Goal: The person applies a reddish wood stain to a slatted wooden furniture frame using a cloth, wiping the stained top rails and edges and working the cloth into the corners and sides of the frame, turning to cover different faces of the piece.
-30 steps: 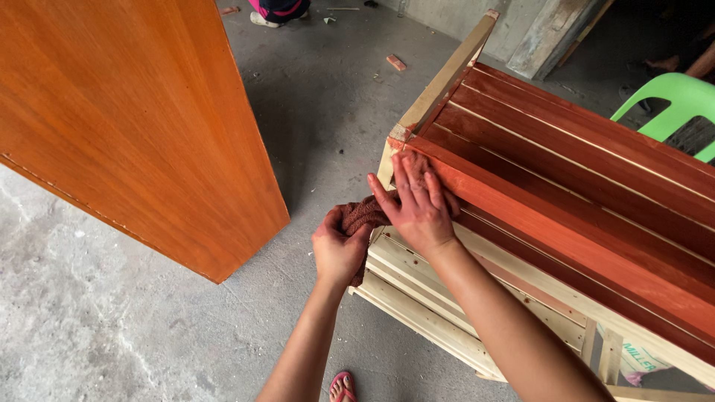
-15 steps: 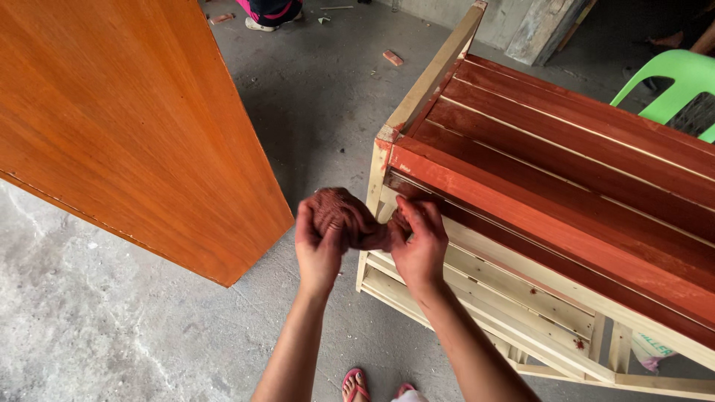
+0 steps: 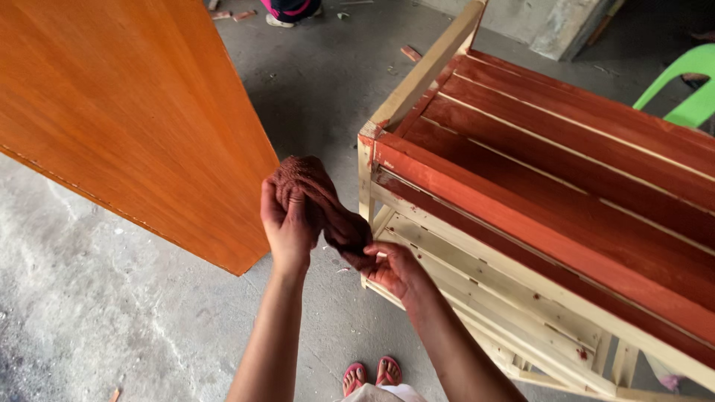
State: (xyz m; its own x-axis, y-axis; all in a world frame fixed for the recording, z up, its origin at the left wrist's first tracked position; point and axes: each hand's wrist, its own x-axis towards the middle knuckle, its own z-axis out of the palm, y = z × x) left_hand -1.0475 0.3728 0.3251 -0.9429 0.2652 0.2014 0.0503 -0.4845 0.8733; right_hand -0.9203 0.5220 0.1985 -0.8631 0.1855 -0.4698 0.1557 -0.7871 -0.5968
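Note:
A brown-red stained cloth (image 3: 316, 195) is bunched in front of me, held by both hands. My left hand (image 3: 287, 223) wraps its upper part, fingers curled around the cloth. My right hand (image 3: 391, 269) pinches the cloth's lower end. Just right of the hands stands a slatted wooden frame (image 3: 521, 260); its top slats are stained red-brown, its lower rails and legs are bare pale wood. Neither hand touches the frame.
A large orange-brown wooden panel (image 3: 126, 112) stands at the left over the grey concrete floor (image 3: 89, 320). A green plastic chair (image 3: 685, 82) is at the far right. Another person's feet (image 3: 290, 10) show at the top. My own sandalled feet (image 3: 371, 374) are below.
My right hand has left the frame's stained top slat and come down to the cloth's lower end. Both hands and the cloth have moved left, away from the frame's corner.

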